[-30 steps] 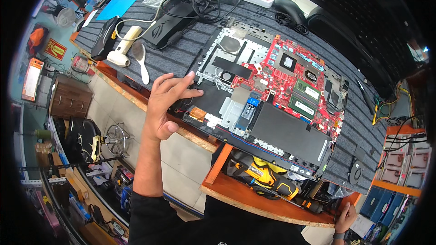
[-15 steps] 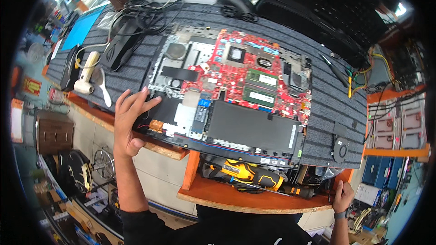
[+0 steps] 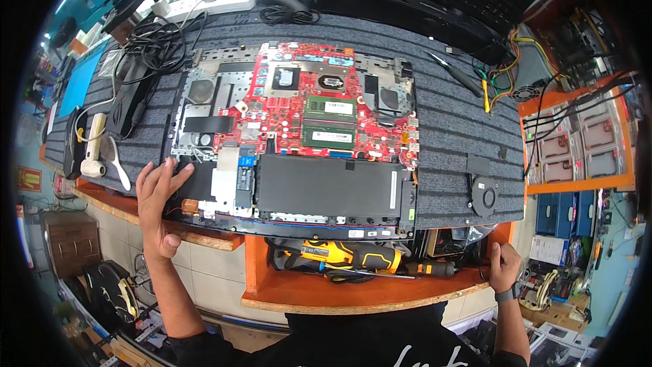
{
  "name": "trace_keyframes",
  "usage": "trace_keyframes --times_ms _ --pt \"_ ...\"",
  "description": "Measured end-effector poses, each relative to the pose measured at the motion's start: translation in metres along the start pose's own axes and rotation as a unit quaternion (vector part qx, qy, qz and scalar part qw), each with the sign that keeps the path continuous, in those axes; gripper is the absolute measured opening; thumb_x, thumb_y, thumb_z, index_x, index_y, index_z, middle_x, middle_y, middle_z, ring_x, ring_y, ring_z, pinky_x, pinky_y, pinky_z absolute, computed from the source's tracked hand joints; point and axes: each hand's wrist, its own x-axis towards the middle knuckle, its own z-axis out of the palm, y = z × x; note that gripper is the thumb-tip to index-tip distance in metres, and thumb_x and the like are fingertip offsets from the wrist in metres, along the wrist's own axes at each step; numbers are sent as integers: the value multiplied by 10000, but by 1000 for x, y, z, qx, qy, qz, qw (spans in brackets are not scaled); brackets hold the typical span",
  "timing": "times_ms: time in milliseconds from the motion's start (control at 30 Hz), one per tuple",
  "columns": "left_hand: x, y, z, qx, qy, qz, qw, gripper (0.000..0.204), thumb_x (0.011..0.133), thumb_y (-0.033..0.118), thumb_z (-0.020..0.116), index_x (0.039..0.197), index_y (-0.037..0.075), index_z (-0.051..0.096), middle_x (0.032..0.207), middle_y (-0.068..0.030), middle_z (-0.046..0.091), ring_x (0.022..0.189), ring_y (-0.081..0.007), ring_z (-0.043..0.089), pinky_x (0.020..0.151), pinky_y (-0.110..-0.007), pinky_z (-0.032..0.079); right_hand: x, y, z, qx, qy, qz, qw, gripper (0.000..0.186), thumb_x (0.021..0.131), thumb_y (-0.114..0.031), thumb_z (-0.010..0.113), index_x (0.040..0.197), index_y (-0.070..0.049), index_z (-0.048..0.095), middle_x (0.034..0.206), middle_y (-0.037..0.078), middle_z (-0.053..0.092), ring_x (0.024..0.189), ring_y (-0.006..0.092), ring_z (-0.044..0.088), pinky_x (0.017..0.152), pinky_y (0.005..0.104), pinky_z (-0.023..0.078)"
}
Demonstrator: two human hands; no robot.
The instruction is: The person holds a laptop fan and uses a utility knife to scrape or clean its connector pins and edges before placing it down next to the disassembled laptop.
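A laptop base with its cover off lies on the striped grey mat (image 3: 448,190). Its red motherboard (image 3: 282,112) carries two green memory modules (image 3: 329,108), and a flat black battery (image 3: 326,185) takes up the near side. At the base's near left corner is my left hand (image 3: 160,197), fingers spread and stretched out, fingertips by the chassis edge; it holds nothing. My right hand (image 3: 504,266) is closed around the right end of the pulled-out orange drawer (image 3: 380,295), thumb up. Its inner fingers are partly hidden.
In the drawer lies a yellow and black power tool (image 3: 346,255). A loose cooling fan (image 3: 483,196) and screwdriver (image 3: 455,73) are right of the laptop base. A brush (image 3: 117,163), cables (image 3: 153,44) and a black mouse (image 3: 285,1) sit left and behind.
The whole view has shifted and levelled, so the laptop base shows further left. Both hands keep their places, at the chassis corner and the drawer end.
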Motion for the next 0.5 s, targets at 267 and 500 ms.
trace_keyframes --times_ms 267,500 --pt "-4 -6 3 59 -27 74 995 1120 949 878 263 1533 -51 485 1331 -146 749 1354 -342 596 1217 -562 269 -3 1 -3 0 -3 12 1000 444 1076 -165 602 703 38 473 621 150 431 551 283 415 552 435 317" --pt "-9 -8 2 64 -27 139 988 1034 966 828 346 1528 -26 506 1337 -154 744 1304 -363 659 1173 -559 330 -1 3 1 8 -3 6 1000 447 1082 -189 603 724 40 462 641 150 439 567 280 425 563 428 333"
